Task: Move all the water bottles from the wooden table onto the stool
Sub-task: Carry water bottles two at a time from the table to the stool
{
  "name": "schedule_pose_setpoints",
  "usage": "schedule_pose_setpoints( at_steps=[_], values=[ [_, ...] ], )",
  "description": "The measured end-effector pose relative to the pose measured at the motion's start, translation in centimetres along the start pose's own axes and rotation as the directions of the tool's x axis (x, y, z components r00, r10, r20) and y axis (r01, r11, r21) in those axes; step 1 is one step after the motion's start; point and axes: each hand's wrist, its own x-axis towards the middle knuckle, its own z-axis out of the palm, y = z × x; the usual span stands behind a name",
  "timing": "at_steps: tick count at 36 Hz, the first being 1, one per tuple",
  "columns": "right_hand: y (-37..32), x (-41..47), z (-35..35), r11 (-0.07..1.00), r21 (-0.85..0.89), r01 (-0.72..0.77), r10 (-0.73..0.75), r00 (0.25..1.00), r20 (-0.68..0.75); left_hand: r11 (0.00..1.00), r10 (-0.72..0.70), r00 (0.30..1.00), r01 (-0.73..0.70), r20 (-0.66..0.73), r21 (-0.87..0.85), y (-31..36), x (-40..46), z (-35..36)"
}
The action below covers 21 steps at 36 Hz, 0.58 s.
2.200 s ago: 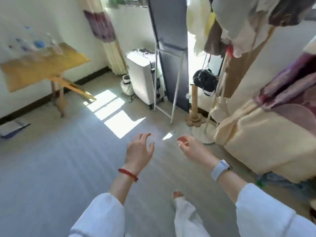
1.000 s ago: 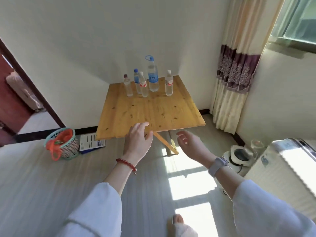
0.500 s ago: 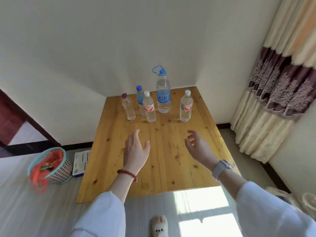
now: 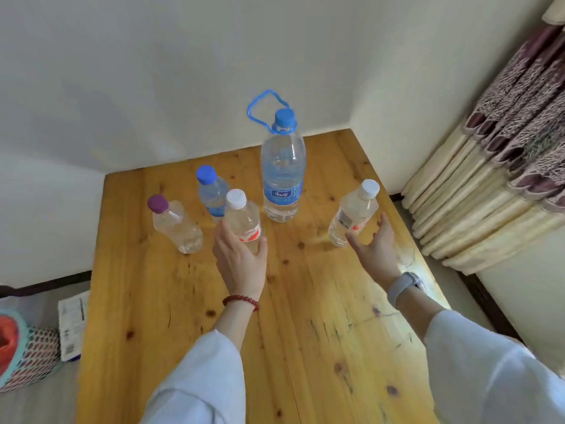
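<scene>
Several water bottles stand at the far end of the wooden table (image 4: pixel 305 316). A tall bottle with a blue cap and loop handle (image 4: pixel 282 175) is at the back. In front are a purple-capped bottle (image 4: pixel 175 224), a small blue-capped bottle (image 4: pixel 211 192), a white-capped bottle with a red label (image 4: pixel 243 218) and another white-capped bottle (image 4: pixel 353 214) at the right. My left hand (image 4: pixel 240 260) is open, its fingers spread on both sides of the red-label bottle's base. My right hand (image 4: pixel 373 244) is open, palm next to the right bottle. No stool is in view.
The table stands in a corner with white walls behind it and to its right. A patterned curtain (image 4: pixel 504 148) hangs at the right. On the floor at the left are a mesh basket (image 4: pixel 27 353) and a printed paper (image 4: pixel 72 325).
The view swung from the room to the table and came close. Both hands reached forward across the table to the bottles at its far end.
</scene>
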Motion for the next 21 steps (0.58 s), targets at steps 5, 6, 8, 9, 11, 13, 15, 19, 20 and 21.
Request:
schedule_pose_setpoints(
  at_steps=[5, 6, 8, 9, 11, 13, 15, 19, 20, 21],
  values=[
    [-0.1, 2.5, 2.5, 0.986, 0.167, 0.01, 0.003, 0.997, -0.078, 0.979, -0.047, 0.998, 0.038, -0.04, -0.201, -0.5, 2.0, 2.9],
    [-0.2, 2.8, 2.9, 0.98, 0.198, -0.001, 0.025, 0.993, -0.117, 0.969, -0.056, 0.997, 0.042, -0.05, -0.242, -0.6, 2.3, 3.2],
    [-0.3, 3.3, 3.4, 0.974, 0.225, -0.01, 0.047, 0.986, -0.162, 0.952, -0.051, 0.997, 0.029, -0.064, -0.305, -1.0, 2.9, 3.6],
    [-0.3, 3.5, 3.6, 0.975, 0.223, -0.007, 0.045, 0.985, -0.166, 0.947, -0.036, 0.997, 0.014, -0.063, -0.321, -1.2, 3.2, 3.7],
    [-0.1, 3.6, 3.7, 0.978, 0.207, 0.007, 0.026, 0.987, -0.158, 0.942, 0.013, 0.999, -0.026, -0.041, -0.335, -1.8, 3.7, 3.6],
    [0.0, 3.3, 3.5, 0.979, 0.203, 0.013, 0.015, 0.991, -0.135, 0.943, 0.06, 0.998, -0.056, 0.002, -0.329, -2.4, 3.9, 3.3],
    [-0.1, 2.6, 3.1, 0.977, 0.213, 0.009, 0.015, 0.994, -0.108, 0.946, 0.085, 0.994, -0.061, 0.062, -0.319, -2.7, 3.9, 2.8],
    [0.2, -0.3, 2.1, 0.97, 0.241, -0.016, 0.031, 0.998, -0.062, 0.942, 0.15, 0.976, -0.092, 0.16, -0.322, -2.5, 2.4, 1.1],
    [0.3, -1.3, 1.9, 0.969, 0.244, -0.024, 0.036, 0.998, -0.046, 0.935, 0.162, 0.97, -0.092, 0.182, -0.343, -2.4, 1.7, 0.7],
    [0.4, -2.4, 1.5, 0.971, 0.24, -0.023, 0.033, 0.999, -0.035, 0.928, 0.169, 0.963, -0.083, 0.209, -0.364, -2.1, 1.0, 0.2]
  ],
)
